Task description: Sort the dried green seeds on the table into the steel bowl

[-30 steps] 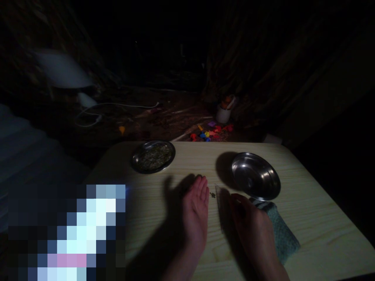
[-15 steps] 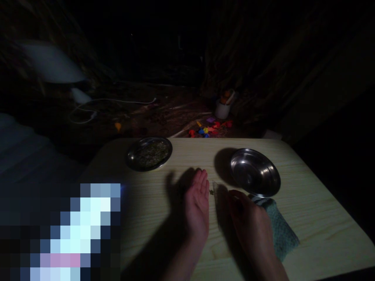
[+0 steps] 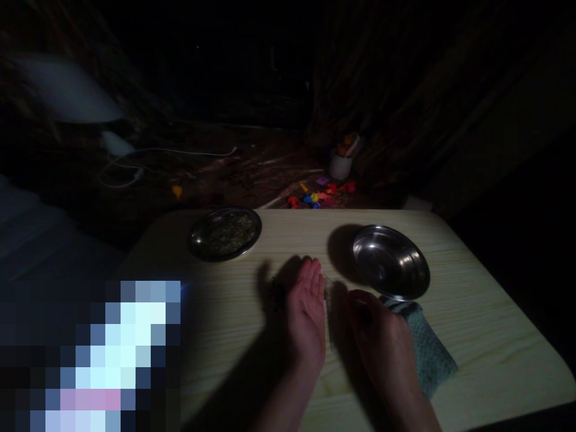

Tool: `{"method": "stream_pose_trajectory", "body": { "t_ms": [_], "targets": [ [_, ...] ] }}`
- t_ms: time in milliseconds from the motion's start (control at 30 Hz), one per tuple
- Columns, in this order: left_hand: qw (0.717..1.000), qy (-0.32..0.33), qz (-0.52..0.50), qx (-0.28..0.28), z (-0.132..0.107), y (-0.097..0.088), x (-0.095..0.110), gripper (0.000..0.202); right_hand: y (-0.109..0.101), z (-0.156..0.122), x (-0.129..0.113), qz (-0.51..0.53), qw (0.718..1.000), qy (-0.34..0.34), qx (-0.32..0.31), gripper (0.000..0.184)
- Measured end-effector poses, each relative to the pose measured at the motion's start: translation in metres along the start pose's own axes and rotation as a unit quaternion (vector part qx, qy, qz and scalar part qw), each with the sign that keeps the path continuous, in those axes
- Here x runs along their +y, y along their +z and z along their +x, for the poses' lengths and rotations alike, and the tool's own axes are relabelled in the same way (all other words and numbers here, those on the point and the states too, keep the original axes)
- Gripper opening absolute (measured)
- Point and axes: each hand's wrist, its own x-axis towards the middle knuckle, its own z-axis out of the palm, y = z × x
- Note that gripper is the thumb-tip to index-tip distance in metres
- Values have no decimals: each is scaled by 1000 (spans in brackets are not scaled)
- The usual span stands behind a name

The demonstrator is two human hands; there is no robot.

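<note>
My left hand (image 3: 306, 315) rests on its edge on the wooden table, fingers stretched out and palm facing right. Dark crumbs (image 3: 276, 294) lie in shadow just left of it. My right hand (image 3: 382, 333) is closed, its fingers curled at the thumb. A thin, clear sheet (image 3: 330, 318) shows faintly between the hands, its edge close to my left palm. It appears to be held in the right fingers, though the grip itself is hidden. Beyond the right hand stands a metal bowl (image 3: 391, 264). A steel plate (image 3: 225, 234) with dry greenish bits sits at the far left.
A folded green-blue cloth (image 3: 434, 351) lies beside my right wrist, by the bowl. Past the far edge of the table (image 3: 486, 336) are colourful small pieces (image 3: 315, 197), a white cup (image 3: 341, 167) with things in it and a white cable (image 3: 180, 151). The surroundings are dark.
My two hands have come slightly closer together, and the clear sheet's edge is nearer my left palm. A small dark bit between them is now mostly hidden. The view has shifted slightly.
</note>
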Motion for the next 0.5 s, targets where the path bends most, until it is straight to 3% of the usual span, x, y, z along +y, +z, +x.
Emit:
{"method": "stream_pose_trajectory", "body": {
  "t_ms": [500],
  "targets": [
    [1000, 7, 8, -4, 0, -1, -2, 64, -5, 12, 3, 56, 997, 6, -57, 23]
  ]
}}
